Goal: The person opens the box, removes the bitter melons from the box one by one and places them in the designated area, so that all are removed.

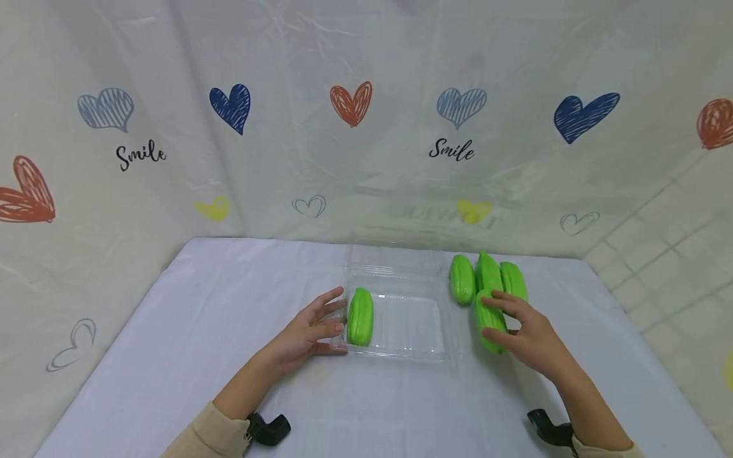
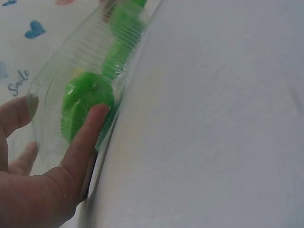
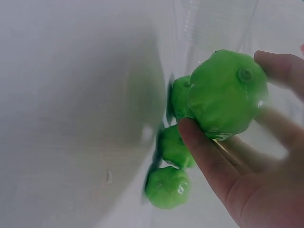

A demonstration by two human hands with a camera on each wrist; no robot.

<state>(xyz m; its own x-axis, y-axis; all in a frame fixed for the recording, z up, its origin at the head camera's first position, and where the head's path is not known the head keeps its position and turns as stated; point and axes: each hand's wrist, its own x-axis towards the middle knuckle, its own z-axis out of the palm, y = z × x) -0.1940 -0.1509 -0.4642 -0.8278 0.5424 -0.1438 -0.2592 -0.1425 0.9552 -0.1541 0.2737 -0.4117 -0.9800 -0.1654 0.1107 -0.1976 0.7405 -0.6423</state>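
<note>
My right hand (image 1: 529, 334) grips a bright green ridged vegetable (image 1: 489, 318), thumb on one side and fingers on the other. In the right wrist view, that vegetable (image 3: 228, 92) is held above the white surface, its stub end towards the camera. Behind it lie three more green vegetables (image 1: 462, 280), right of a clear plastic box (image 1: 409, 318). Inside the box, along its left wall, lies one green vegetable (image 1: 360, 318). My left hand (image 1: 306, 334) rests against the box's left side with fingers spread; its thumb (image 2: 85, 135) touches the clear wall in the left wrist view.
The box's clear lid (image 1: 395, 248) stands raised at the back, near a pale curtain (image 1: 366, 159) printed with hearts and "Smile". A white cloth (image 1: 372, 407) covers the table. Dark camera mounts (image 1: 269, 429) sit at both wrists.
</note>
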